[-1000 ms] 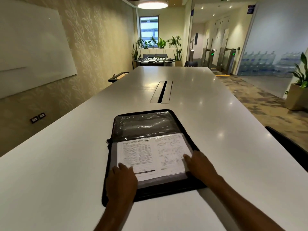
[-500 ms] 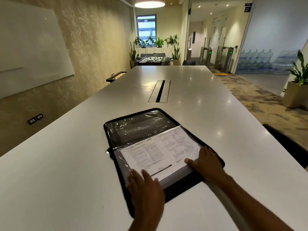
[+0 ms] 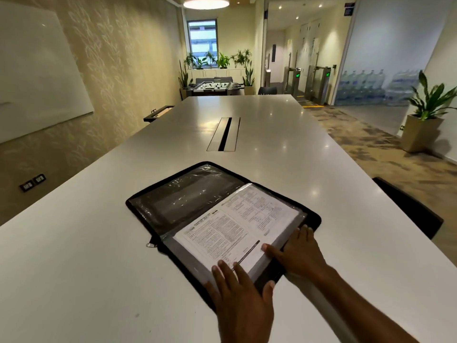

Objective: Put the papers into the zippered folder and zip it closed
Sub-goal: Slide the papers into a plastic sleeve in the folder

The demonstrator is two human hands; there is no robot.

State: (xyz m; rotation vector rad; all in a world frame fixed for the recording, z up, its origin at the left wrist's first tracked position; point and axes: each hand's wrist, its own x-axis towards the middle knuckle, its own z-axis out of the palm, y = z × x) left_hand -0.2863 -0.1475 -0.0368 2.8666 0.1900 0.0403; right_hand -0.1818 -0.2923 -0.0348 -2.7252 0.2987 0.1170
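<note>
A black zippered folder (image 3: 158,209) lies open on the white table, turned at an angle. Its far half shows a clear plastic sleeve (image 3: 188,194). Printed papers (image 3: 237,231) rest on the near half under clear plastic. My left hand (image 3: 243,300) lies flat on the folder's near corner, fingers spread over the papers' edge. My right hand (image 3: 300,253) presses flat on the right edge of the folder, thumb on the papers. A small metal zipper pull (image 3: 150,244) sticks out at the folder's left side.
The long white table (image 3: 74,256) has a cable slot (image 3: 223,134) in its middle beyond the folder. A dark chair back (image 3: 410,206) stands at the table's right edge. A potted plant (image 3: 422,120) is on the floor to the right.
The folder has rotated counterclockwise on the table under both hands. My left hand slid right to the near corner; my right hand followed the right edge.
</note>
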